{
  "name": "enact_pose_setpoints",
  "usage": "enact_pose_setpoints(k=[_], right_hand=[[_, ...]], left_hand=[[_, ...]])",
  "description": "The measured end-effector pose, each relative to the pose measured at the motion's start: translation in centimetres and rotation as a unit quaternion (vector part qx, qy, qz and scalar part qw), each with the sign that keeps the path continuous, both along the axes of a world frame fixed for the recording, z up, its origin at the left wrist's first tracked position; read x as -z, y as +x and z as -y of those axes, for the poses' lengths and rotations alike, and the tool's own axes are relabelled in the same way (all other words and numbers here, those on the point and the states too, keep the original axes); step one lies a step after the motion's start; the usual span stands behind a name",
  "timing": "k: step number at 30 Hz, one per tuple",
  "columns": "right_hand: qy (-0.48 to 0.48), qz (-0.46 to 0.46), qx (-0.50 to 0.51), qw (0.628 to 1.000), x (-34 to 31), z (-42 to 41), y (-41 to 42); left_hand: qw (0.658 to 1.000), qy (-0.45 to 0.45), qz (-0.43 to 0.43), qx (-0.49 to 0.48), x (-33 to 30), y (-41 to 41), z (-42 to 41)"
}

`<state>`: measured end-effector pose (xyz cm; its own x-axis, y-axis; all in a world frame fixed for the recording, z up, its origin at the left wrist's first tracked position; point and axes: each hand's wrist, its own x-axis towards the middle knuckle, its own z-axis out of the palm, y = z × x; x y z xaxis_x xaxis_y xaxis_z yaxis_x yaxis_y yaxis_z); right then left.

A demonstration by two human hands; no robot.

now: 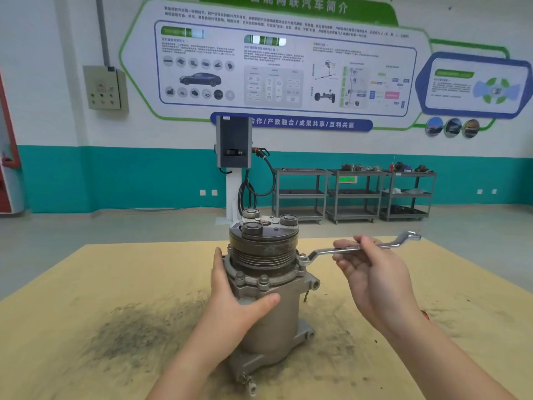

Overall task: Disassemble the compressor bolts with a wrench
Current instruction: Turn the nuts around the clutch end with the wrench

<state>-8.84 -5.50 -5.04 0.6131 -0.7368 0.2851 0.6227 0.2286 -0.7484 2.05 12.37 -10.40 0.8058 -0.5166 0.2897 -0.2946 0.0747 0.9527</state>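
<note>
The left hand [230, 295] wraps the near side of the compressor [268, 290], thumb across the front of the housing and fingers curled round its left flank, bracing it. The right hand [372, 272], to the right of the compressor, pinches the shank of the wrench [357, 249] between thumb and fingertips. The ring end of the wrench sits over a flange bolt [302, 258] on the compressor's right side; two further flange bolts [263, 280] show at the front.

The compressor stands upright on the desk [115, 284], pulley end up, with a dark smudge of grime on the desk to its left.

Handling: the compressor is a rigid cast-metal unit, judged heavy, but tall enough to tip or turn under wrench load. Brace the housing below the flange. The steel wrench is stiff and possibly slippery; for leverage, hold near the free end.

Behind the compressor, against the far wall, stand a charging post [233, 142] and shelf trolleys [352, 194].
</note>
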Motion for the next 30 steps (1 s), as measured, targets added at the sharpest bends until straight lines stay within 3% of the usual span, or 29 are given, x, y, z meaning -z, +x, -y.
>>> enact_pose_setpoints(k=[11, 14, 16, 20, 23, 27, 29, 30], right_hand=[[-0.002, -0.051, -0.001, 0.999, -0.9, 2.1, 1.3], [-0.094, -0.01, 0.083, 0.992, 1.5, 1.1, 0.9], [-0.226, 0.036, 0.168, 0.959, 3.4, 0.0, 0.5], [-0.518, 0.063, 0.247, 0.816, 4.1, -1.8, 0.3], [-0.616, 0.037, 0.281, 0.735, 3.6, -3.4, 1.5], [-0.649, 0.009, 0.311, 0.695, 2.8, -4.5, 2.9], [-0.622, 0.025, 0.319, 0.714, 2.3, -4.1, 2.3], [-0.586, 0.039, 0.319, 0.744, 1.9, -3.8, 1.8]], left_hand=[[0.995, -0.033, 0.04, -0.084, 0.6, -1.5, 2.5], [0.998, -0.037, 0.019, -0.036, 0.9, -1.2, 2.0], [0.999, -0.045, 0.007, -0.008, 1.0, -0.8, 1.5], [0.995, -0.08, -0.009, -0.05, 1.1, 0.2, 1.3], [0.98, -0.165, -0.055, -0.091, 1.3, 0.8, 1.6], [0.955, -0.228, -0.119, -0.146, 0.1, 2.1, 2.6], [0.951, -0.226, -0.135, -0.164, -0.6, 2.9, 3.2], [0.951, -0.214, -0.137, -0.178, -0.8, 3.2, 3.3]])
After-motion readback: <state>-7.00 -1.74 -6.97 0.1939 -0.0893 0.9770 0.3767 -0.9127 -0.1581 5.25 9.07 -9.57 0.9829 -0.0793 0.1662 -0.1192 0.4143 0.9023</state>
